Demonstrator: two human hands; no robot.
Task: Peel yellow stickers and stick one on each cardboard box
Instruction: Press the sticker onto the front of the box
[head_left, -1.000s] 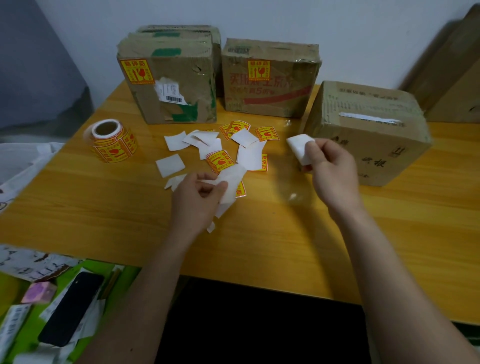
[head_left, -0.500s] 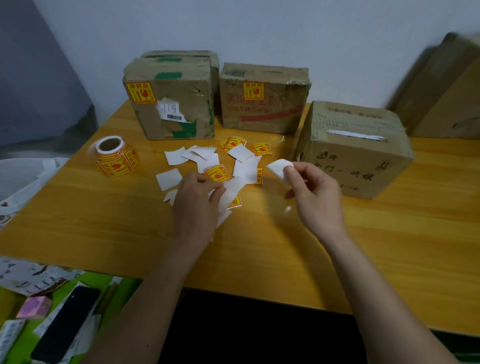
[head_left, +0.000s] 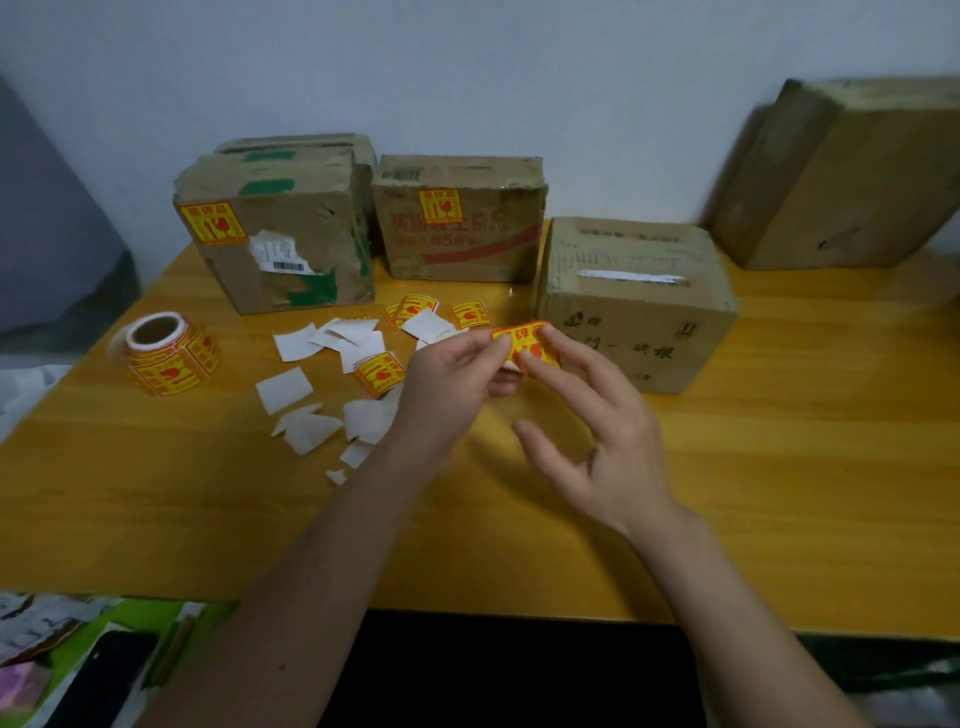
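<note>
Both hands (head_left: 447, 384) have met, fingers (head_left: 535, 358) pinching one yellow sticker (head_left: 522, 340).

Small parcel-packing corner, home or back office. Worn cardboard boxes (head_left: 280, 244) along a bare wall, roll of fragile-goods stickers (head_left: 166, 353) on a wooden table (head_left: 779, 467), peeled backing scraps (head_left: 283, 389) scattered about.

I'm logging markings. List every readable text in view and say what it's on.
"易碎品": heading of the sticker on the left box, and of the one on the middle box.
"5": within the blurred red print on the middle box.
Right box: dark characters, too blurred.
Held sticker, pinched by left hand and right hand: partly covered.
Barcode label, roll: too small.
</note>
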